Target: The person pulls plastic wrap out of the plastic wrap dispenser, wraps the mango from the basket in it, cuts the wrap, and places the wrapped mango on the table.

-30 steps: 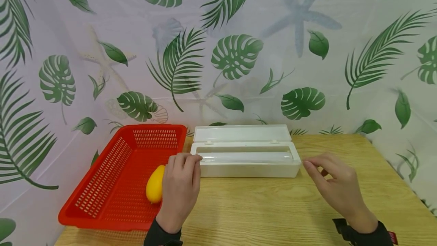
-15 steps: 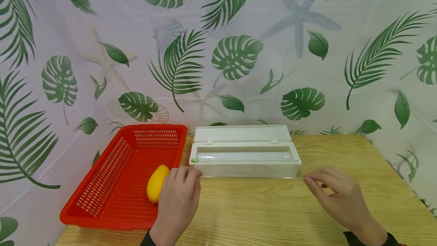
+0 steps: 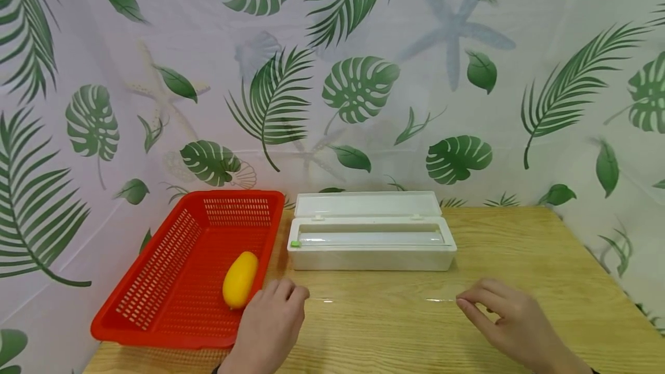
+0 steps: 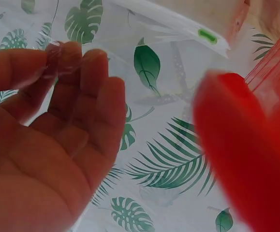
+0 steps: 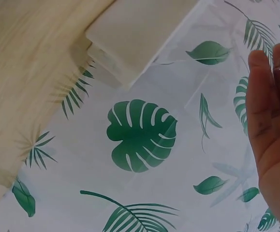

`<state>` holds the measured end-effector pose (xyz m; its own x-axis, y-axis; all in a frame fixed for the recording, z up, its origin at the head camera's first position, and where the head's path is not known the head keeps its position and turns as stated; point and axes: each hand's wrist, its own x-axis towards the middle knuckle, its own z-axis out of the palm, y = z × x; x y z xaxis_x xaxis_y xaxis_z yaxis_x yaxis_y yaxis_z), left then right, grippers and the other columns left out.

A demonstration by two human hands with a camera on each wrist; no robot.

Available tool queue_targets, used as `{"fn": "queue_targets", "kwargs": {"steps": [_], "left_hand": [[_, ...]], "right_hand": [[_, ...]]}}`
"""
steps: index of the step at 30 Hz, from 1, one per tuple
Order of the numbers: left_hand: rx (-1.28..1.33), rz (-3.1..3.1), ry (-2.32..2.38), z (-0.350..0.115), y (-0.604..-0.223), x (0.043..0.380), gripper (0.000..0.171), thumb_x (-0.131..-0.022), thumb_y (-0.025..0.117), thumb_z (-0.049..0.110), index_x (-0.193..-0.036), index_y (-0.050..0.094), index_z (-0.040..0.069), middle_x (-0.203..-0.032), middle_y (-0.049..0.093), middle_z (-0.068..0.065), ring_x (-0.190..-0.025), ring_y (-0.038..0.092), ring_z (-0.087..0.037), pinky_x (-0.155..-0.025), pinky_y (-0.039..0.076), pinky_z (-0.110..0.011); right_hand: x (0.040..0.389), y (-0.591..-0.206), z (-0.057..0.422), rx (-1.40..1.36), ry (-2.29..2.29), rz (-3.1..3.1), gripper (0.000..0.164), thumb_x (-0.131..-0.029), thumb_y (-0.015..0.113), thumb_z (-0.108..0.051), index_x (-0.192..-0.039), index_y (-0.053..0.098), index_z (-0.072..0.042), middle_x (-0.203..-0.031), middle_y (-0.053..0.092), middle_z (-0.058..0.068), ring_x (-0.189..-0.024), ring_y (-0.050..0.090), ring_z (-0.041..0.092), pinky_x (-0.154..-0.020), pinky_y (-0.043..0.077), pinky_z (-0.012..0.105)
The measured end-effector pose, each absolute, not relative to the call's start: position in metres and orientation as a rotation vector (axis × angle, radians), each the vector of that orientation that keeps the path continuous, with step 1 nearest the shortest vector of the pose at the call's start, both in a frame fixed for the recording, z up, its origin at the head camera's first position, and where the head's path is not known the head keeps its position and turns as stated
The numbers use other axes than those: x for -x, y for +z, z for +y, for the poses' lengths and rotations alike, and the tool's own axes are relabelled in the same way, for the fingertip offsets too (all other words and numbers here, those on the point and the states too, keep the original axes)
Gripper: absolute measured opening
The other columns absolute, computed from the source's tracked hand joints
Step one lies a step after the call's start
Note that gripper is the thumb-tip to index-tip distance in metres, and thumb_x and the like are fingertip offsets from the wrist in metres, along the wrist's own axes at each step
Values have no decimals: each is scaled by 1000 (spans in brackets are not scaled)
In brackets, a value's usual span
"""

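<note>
A white cling film dispenser (image 3: 371, 260) stands at the back of the table, its lid (image 3: 369, 205) tipped up and a film roll (image 3: 371, 238) inside. A small green slider (image 3: 295, 243) sits at its front left corner. Clear cling film (image 3: 439, 300) stretches from the box toward me, showing mainly as thin glints. My left hand (image 3: 272, 325) pinches the film's left end between thumb and fingertips, beside the basket. At the right end, my right hand (image 3: 511, 319) pinches it with thumb and forefinger. In the left wrist view, wrinkled film lies over the left fingertips (image 4: 69, 50).
Left of the dispenser is a red plastic basket (image 3: 171, 336), its right rim close to my left hand. Inside lies a yellow mango-like fruit (image 3: 241, 279). The wooden table (image 3: 384, 333) ends at a leaf-printed cloth backdrop (image 3: 395, 97).
Both hands have drawn back from the dispenser toward me, pulling the cling film out over the table. The green slider, earlier behind the left hand, now shows. Box and basket stay put.
</note>
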<state>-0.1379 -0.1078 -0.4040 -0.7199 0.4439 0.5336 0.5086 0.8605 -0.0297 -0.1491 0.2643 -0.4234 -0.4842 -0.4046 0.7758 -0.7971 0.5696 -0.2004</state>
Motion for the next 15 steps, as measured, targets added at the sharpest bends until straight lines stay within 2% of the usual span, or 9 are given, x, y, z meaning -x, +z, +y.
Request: {"fn": "queue_targets", "kwargs": {"steps": [9,15], "left_hand": [[883,-2600,69,-114,-423,132,20,-71,67,4,-86,58,13,-82,54,-2,-74,48,-18,-59,49,-31],[933,-2624,124,-116,-434,132,17,-75,63,7,-90,59,14,-85,55,-1,-77,49,-19,-58,46,-31]], "right_hand": [[138,-436,270,-976,564,-2317,28,-67,75,-10,-88,67,-28,-82,62,-18,-69,54,-3,-55,48,13],[135,-445,269,-979,523,-2373,32,-61,79,-9,-86,69,-27,-82,62,-18,-69,54,-3,-55,47,11]]}}
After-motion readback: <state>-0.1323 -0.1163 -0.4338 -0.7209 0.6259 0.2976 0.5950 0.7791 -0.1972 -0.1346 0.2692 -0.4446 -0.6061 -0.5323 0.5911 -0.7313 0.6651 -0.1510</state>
